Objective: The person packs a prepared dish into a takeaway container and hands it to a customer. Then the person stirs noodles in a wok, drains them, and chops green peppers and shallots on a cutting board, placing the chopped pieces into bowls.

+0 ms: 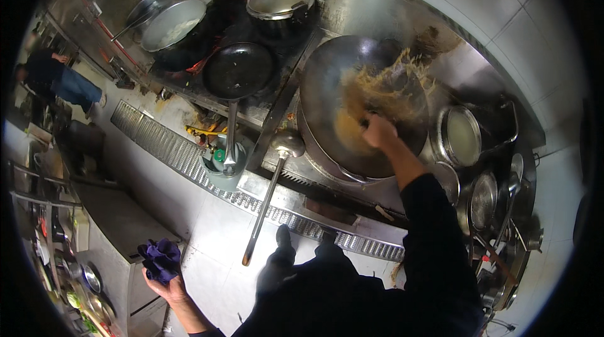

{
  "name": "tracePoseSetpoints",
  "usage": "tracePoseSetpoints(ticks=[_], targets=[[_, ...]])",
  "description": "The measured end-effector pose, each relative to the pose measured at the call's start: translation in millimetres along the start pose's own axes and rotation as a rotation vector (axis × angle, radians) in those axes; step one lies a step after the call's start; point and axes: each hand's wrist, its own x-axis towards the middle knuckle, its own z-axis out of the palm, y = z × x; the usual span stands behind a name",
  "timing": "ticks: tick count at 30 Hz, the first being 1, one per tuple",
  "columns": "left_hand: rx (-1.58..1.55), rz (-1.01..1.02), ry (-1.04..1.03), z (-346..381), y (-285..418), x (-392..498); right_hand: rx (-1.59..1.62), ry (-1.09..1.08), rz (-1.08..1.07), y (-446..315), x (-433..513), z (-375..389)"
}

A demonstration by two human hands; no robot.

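My right hand (pixel 380 131) is over the large wok (pixel 321 82), its fingers closed around a dark handle. What that handle belongs to is blurred. Brown liquid (pixel 401 84) splashes up around it towards the far rim of the wok. Low at the left, away from the stove, my left hand (pixel 167 287) holds a crumpled purple cloth (pixel 161 259). A steel ladle (pixel 288 143) rests at the stove's front edge, left of the wok, its long handle hanging out over the floor.
A black frying pan (pixel 239 73) and a steel pot (pixel 281 2) stand on the left burners. Right of the wok is a container of pale liquid (pixel 463 136). A steel counter (pixel 118 214) lies behind my left hand. Another person (pixel 66 77) stands at the far left.
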Motion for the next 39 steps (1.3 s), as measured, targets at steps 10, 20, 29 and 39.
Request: tracePoseSetpoints(ticks=[10,20,29,39], targets=[[0.121,-0.041,0.202,21,7,-37,-0.226,0.005,0.261,40,10,-65],[0.188,-0.526,0.209,78,-135,-2,0.566,-0.673,-0.171,-12,-91,-94],[-0.094,-1.06,-0.482,115,-405,67,0.21,0.33,0.52,188,-182,-92],[0.742,-0.419,-0.002,104,-478,76,1.252,0.664,0.438,157,-291,54]])
